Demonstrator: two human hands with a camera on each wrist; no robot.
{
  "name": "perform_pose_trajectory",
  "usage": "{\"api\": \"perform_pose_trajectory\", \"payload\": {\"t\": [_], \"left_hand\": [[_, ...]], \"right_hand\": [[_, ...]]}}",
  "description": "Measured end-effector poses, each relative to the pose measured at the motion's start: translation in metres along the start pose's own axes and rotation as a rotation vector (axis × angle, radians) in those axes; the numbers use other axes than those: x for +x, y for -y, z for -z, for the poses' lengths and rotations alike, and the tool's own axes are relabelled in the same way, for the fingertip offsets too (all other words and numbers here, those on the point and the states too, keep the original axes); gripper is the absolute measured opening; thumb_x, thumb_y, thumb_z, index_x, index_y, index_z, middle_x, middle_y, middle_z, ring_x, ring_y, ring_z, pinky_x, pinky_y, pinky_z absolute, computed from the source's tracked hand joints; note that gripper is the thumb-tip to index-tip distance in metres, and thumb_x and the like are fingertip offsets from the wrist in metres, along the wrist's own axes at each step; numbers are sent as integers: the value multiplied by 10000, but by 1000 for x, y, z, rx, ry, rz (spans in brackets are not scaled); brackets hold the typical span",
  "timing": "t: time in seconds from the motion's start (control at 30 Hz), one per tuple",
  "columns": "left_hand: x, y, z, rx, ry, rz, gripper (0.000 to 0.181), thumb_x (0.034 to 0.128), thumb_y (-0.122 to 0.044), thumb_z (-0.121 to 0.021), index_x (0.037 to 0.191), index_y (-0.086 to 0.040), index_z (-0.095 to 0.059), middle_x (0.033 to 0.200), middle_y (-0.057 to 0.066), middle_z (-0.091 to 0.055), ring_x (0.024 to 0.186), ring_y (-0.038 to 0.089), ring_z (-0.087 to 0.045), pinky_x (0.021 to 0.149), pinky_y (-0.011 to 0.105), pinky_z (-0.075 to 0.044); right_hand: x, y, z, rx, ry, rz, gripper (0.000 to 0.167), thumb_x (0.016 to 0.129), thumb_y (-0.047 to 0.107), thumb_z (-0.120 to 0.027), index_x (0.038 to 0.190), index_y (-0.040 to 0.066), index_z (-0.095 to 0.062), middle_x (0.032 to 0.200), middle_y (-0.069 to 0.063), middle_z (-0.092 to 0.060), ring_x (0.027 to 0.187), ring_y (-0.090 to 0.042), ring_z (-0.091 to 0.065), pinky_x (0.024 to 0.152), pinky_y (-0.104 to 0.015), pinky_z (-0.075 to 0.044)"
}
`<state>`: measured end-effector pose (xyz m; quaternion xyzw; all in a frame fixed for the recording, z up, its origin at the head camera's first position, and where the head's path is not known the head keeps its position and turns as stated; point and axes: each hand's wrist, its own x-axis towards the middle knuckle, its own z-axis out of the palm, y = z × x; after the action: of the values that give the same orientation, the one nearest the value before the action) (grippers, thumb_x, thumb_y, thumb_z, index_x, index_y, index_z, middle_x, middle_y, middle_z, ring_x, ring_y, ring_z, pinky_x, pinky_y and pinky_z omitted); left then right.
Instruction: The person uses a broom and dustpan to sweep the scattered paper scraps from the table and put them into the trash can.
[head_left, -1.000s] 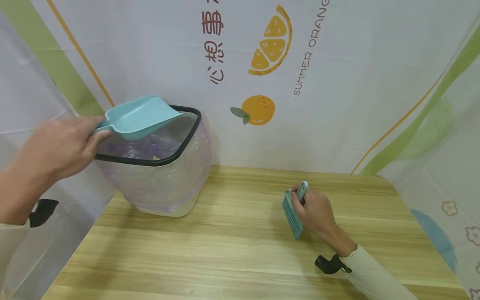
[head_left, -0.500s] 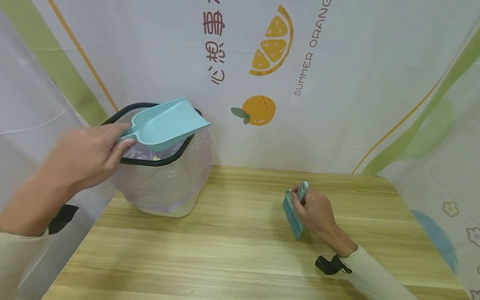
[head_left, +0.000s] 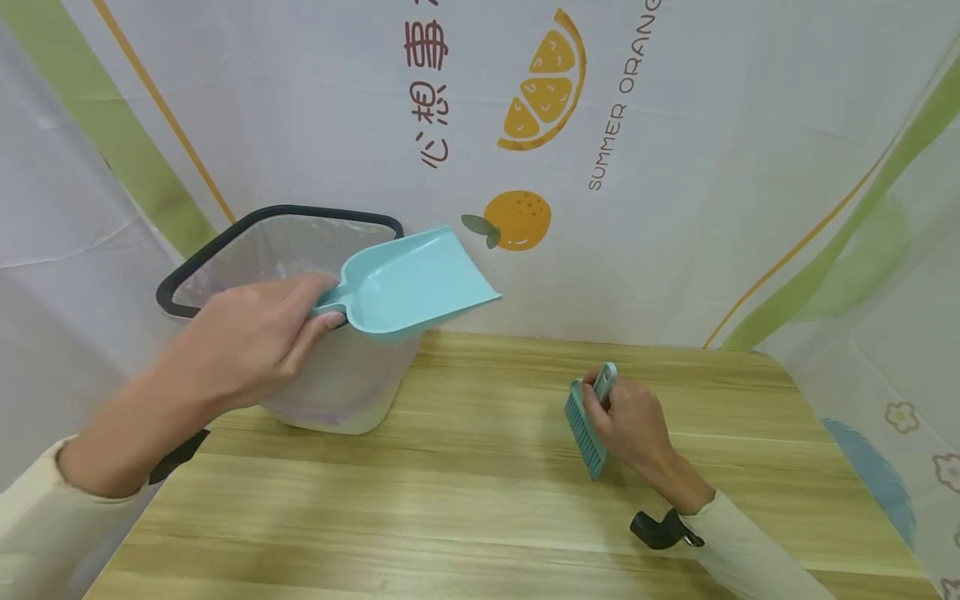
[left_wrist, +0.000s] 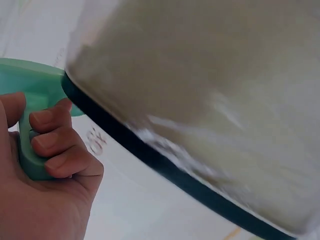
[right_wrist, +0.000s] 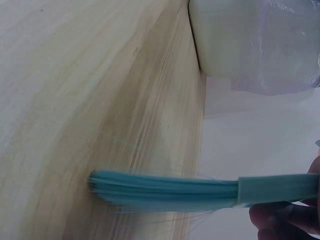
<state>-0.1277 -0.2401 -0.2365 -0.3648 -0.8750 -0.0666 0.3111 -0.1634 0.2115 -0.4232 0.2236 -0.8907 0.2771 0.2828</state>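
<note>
My left hand grips the short handle of a light blue dustpan, held in the air over the near right rim of a trash bin. No debris shows on the pan. In the left wrist view several fingers curl round the dustpan's handle. The bin has a black rim and a thin purplish bag folded over it. Over at the right, my right hand holds a small blue-green hand brush. Its bristles touch the wooden tabletop in the right wrist view.
The wooden table spreads under both hands. Behind it hangs a white curtain printed with oranges and lettering. The bin stands at the table's back left, close to the curtain.
My left hand has carried the dustpan rightward and a little toward me, from over the bin's opening to past its right rim. The right hand and brush have stayed still.
</note>
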Motion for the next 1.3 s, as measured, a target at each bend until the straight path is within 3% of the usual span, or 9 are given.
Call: {"api": "perform_pose_trajectory", "payload": {"t": [0.07, 0.2, 0.43, 0.57, 0.73, 0.83, 1.1, 1.3], "left_hand": [[3, -7, -5, -13, 9, -12, 337, 1164, -343, -541, 1233, -21, -612, 904, 72, -680, 696, 220, -588, 578, 471, -530], [9, -18, -17, -35, 17, -52, 637, 1201, -537, -251, 1242, -21, -622, 877, 61, -655, 686, 219, -591, 521, 442, -510], [17, -38, -38, -38, 56, -123, 671, 1202, -509, -201, 1226, 15, -618, 932, 69, -632, 781, 245, -616, 589, 406, -539], [19, -47, -48, -56, 66, -162, 595, 1215, -442, -250, 1224, 31, -611, 936, 60, -604, 798, 233, -591, 611, 385, -533], [16, -53, -62, -64, 135, -154, 310, 1166, -265, -558, 1273, 21, -613, 959, 43, -597, 812, 209, -570, 647, 366, -529], [13, -55, -72, -61, 156, -155, 284, 1093, -206, -676, 1273, 6, -620, 946, 31, -587, 801, 200, -560, 637, 354, -520], [1, -56, -105, -90, 158, -189, 301, 1055, -197, -718, 1241, 20, -623, 968, 44, -600, 825, 226, -589, 685, 372, -524], [-6, -59, -129, -132, 219, -170, 288, 1067, -191, -717, 1236, 17, -611, 976, 40, -592, 833, 219, -576, 714, 362, -511]], "right_hand": [[0, 0, 0, -3, -3, 6, 64, 1017, 50, -696, 1023, 21, -753, 753, -51, -698, 541, -18, -459, 449, -255, -383], [-1, -1, -1, 1, -1, 6, 69, 1017, 49, -695, 1021, 18, -756, 765, -57, -711, 543, -17, -473, 452, -256, -393], [-1, -1, -1, -1, 1, 2, 67, 1022, 57, -693, 1027, 33, -755, 765, -53, -711, 550, -22, -499, 459, -259, -405], [-1, -1, -1, -9, -4, 14, 55, 1015, 49, -691, 1011, 29, -741, 717, -28, -664, 531, -13, -461, 445, -258, -387], [-1, -2, -1, -14, -6, 25, 58, 1015, 43, -686, 1004, 15, -735, 701, -31, -646, 517, -11, -443, 437, -257, -385], [-1, -1, -1, -12, -7, 21, 59, 1015, 48, -690, 1009, 19, -741, 725, -50, -679, 529, -16, -469, 447, -259, -404], [0, 0, -1, -12, 1, 8, 79, 1017, 61, -689, 1023, 15, -753, 778, -87, -726, 557, -56, -527, 460, -271, -422], [1, 0, -1, -17, 9, 5, 91, 1015, 67, -685, 1024, 3, -750, 766, -92, -718, 551, -70, -513, 458, -275, -415]]}}
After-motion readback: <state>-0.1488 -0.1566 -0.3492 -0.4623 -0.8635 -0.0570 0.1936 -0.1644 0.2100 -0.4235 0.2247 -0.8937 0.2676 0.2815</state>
